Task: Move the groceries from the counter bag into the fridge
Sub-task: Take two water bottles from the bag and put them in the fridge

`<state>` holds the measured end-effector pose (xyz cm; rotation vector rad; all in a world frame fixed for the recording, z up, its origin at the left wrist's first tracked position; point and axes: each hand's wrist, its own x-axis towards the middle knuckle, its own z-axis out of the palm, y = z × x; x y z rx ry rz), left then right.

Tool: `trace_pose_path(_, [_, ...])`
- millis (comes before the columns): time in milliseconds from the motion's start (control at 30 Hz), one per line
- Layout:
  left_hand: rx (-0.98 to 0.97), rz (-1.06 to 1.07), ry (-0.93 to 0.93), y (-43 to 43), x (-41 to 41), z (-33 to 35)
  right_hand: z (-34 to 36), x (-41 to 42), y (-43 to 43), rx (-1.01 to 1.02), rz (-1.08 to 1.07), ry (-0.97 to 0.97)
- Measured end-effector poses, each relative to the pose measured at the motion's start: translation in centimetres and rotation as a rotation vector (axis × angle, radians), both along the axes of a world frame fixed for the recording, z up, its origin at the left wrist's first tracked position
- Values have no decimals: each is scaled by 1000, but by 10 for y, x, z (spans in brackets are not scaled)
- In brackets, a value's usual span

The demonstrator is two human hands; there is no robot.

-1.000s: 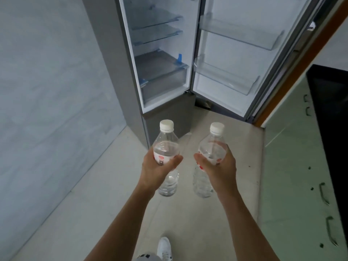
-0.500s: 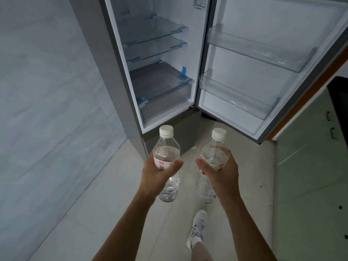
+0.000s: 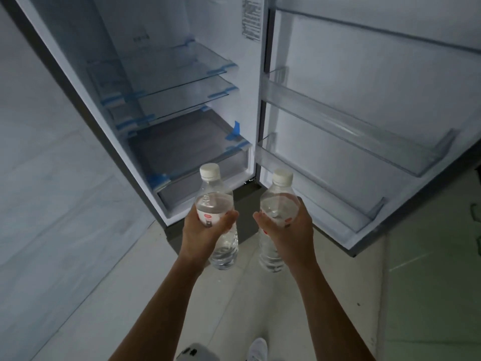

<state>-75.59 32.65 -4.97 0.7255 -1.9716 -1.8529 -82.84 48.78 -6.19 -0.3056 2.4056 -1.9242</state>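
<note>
White shoe (image 3: 257, 347) on pale floor (image 3: 130, 295); left hand (image 3: 201, 234) wrapped round left water bottle (image 3: 217, 204), right hand (image 3: 291, 230) wrapped round right water bottle (image 3: 277, 201), both upright, white-capped, apart; beyond, fridge (image 3: 182, 113) open, glass shelves (image 3: 169, 82), door racks (image 3: 351, 136).

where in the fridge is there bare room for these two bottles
Everywhere: the glass shelves and the drawer lid below them are bare, as are the door bins, middle and lowest. Nothing is crowded. The left hand and right hand each hold a bottle just outside.
</note>
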Motion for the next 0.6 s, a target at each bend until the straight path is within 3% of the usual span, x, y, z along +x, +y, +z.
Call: trace_pose_path(600, [-37, 177, 0, -86, -102, -1, 1, -135, -103, 25, 203, 11])
